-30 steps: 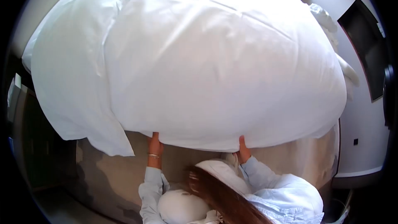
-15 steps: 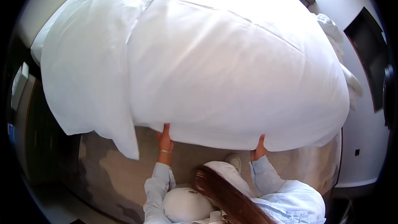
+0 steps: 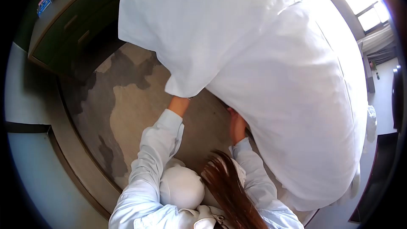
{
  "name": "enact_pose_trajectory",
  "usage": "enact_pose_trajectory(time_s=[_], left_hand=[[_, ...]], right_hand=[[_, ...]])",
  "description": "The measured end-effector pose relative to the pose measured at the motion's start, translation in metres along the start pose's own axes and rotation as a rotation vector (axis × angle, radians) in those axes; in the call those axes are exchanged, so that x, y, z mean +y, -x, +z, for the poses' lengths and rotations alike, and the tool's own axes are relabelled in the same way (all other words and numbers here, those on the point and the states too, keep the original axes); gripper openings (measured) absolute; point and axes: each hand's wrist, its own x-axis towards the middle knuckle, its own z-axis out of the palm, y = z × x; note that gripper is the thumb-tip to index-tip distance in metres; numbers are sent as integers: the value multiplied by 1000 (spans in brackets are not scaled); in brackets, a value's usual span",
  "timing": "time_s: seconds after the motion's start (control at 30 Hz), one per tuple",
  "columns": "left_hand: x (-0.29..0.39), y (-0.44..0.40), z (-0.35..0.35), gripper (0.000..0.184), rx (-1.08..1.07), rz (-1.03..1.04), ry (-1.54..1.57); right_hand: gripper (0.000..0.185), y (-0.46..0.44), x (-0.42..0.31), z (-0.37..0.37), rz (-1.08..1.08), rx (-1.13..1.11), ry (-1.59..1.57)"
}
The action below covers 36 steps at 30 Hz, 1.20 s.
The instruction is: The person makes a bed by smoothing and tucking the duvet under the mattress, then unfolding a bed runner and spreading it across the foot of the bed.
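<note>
A large white sheet or duvet [image 3: 288,80] covers the bed and hangs down over its near side. One loose corner droops at the left, and my left hand [image 3: 180,105] reaches under it, with only the wrist and part of the hand showing; its fingers are hidden. My right hand [image 3: 236,123] is at the bed's side, at the hanging edge of the white cover. Its fingers are partly tucked at that edge, and whether they grip the cloth cannot be made out.
A dark green drawer cabinet [image 3: 80,23] stands at the upper left with a small blue box [image 3: 43,5] on it. Patterned carpet [image 3: 131,110] covers the floor. A window [image 3: 364,0] is at the upper right, and a dark screen [image 3: 377,178] at the lower right.
The view has turned left toward the cabinet. My left hand has moved from the near edge to under the drooping corner. My right hand has left its thumb-on-top hold and sits lower at the side.
</note>
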Motion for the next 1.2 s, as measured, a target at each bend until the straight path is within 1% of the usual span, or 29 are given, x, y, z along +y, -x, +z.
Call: enact_pose_trajectory(time_s=[0.03,0.1,0.13,0.17,0.2,0.27,0.3,0.4,0.47,0.5,0.53,0.57,0.6,0.63,0.67,0.7,0.73,0.77,0.8,0.87,0.9,0.93,1.0,1.03,1.07,1.1,1.13,1.17,1.2], left_hand=[[6,8,-8,55,22,9,9],[11,14,-23,53,69,22,27],[12,20,-28,53,97,28,36],[11,23,-29,52,100,40,39],[10,27,-30,52,98,52,38],[12,24,-36,51,124,63,38],[10,25,-31,50,115,75,36],[14,14,-18,49,110,97,16],[11,7,2,48,110,116,-22],[7,9,11,47,108,121,-54],[3,11,19,47,106,126,-87],[3,16,22,46,128,158,-119],[5,14,28,40,200,141,-123],[7,11,30,34,271,135,-123],[4,4,-12,26,312,227,-215],[6,8,-14,20,445,301,-302],[7,13,-17,21,591,363,-398],[8,18,-18,27,743,407,-492],[20,27,-6,29,953,459,-574],[40,48,67,29,939,809,-579],[53,59,110,28,850,886,-665],[82,57,136,28,775,937,-756],[85,54,239,26,317,939,-1140],[77,47,304,23,54,1051,-1400],[68,36,364,22,-248,1158,-1636],[57,28,410,23,-521,1128,-1792],[42,20,451,28,-804,1089,-1933],[19,19,474,39,-941,915,-1983],[-8,24,485,48,-1085,815,-2091]], right_hand=[[28,3,9,-12,29,-65,63],[26,5,32,-21,65,-102,454],[28,15,31,-7,71,-84,782],[28,18,16,5,62,-82,782],[28,14,1,23,172,6,640],[29,-1,6,34,338,105,500],[31,1,-1,28,368,127,480],[36,4,-9,22,299,109,539],[37,5,-19,12,168,-40,575],[32,7,-15,-12,134,-189,673],[32,11,-12,-23,117,-156,639],[31,13,-4,-30,258,-152,511],[31,16,7,-36,389,-152,366],[26,15,29,-58,463,-181,500],[21,14,45,-81,535,-215,641],[16,15,39,-97,397,-273,648],[12,21,31,-105,264,-332,666],[11,24,23,-101,187,-459,675],[12,29,3,-91,116,-581,685],[16,27,-117,-35,194,-807,672],[20,31,-179,13,146,-872,631],[23,21,-209,74,124,-929,586],[29,3,-271,107,-273,-889,578],[29,-2,-295,102,-247,-860,574],[30,-8,-317,96,-140,-771,593],[32,-9,-339,87,-35,-687,608],[33,-1,-348,60,145,-563,525],[34,24,-335,14,309,-435,440],[39,62,-293,-68,442,-362,763]])
